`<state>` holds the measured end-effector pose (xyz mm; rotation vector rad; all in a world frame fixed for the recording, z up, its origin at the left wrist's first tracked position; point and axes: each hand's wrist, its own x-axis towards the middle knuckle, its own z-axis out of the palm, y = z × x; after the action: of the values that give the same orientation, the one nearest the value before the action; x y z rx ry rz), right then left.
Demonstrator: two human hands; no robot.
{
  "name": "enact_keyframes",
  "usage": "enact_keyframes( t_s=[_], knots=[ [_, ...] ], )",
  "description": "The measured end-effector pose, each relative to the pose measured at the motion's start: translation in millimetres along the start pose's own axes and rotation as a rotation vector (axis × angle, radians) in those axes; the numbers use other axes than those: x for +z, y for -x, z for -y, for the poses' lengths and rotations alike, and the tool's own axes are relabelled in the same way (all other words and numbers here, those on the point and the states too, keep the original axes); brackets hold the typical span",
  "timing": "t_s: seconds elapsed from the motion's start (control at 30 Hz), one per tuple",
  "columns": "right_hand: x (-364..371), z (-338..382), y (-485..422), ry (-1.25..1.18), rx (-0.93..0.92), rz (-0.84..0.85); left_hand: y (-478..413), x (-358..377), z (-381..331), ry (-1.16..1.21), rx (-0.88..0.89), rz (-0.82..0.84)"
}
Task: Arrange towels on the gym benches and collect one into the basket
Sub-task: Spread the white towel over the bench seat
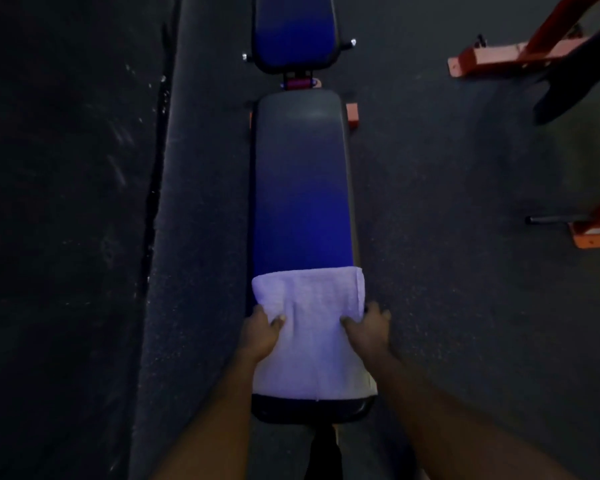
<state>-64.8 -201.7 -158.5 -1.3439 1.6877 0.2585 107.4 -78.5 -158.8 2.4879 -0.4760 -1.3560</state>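
Observation:
A white towel (310,327) lies spread across the near end of a long blue gym bench (300,188). My left hand (258,332) grips the towel's left edge, thumb on top and fingers curled over the bench side. My right hand (368,329) grips the right edge the same way. The towel's far edge is folded over. A strip of the bench's dark near end shows below the towel. No basket is in view.
A second blue pad (295,29) of the bench stands beyond a hinge at the far end. Orange machine frames (492,58) and a foot (591,237) stand on the dark rubber floor at the right. A dark strip of floor runs along the left.

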Motion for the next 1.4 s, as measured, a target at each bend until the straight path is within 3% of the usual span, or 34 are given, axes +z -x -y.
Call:
enact_keyframes(
  t_s=[0.17,0.43,0.6,0.77,0.83,1.1,1.4],
  knots=[
    [-68.2,4.2,26.7,-0.295,-0.009,0.167,53.0,-10.5,-70.4,0.042,0.135,0.041],
    [-271.7,-60.1,75.8,-0.497,-0.174,-0.101,175.9,29.7,-218.7,0.03,0.435,0.0],
    [-416.0,-167.8,122.9,-0.645,-0.253,-0.24,281.6,133.9,-318.0,-0.005,0.629,-0.018],
    [-551.8,-320.7,150.5,-0.812,-0.253,-0.428,376.6,280.8,-426.7,-0.16,0.818,0.141],
    [-566.8,-338.6,155.4,-0.829,-0.249,-0.46,380.5,298.9,-446.0,-0.17,0.847,0.145],
    [-699.8,-542.0,134.3,-1.017,-0.024,-0.745,462.0,539.9,-585.6,-0.423,1.07,0.346],
    [-834.4,-730.5,68.1,-1.066,0.269,-0.873,518.5,792.4,-723.0,-0.671,1.065,0.578]
  ],
)
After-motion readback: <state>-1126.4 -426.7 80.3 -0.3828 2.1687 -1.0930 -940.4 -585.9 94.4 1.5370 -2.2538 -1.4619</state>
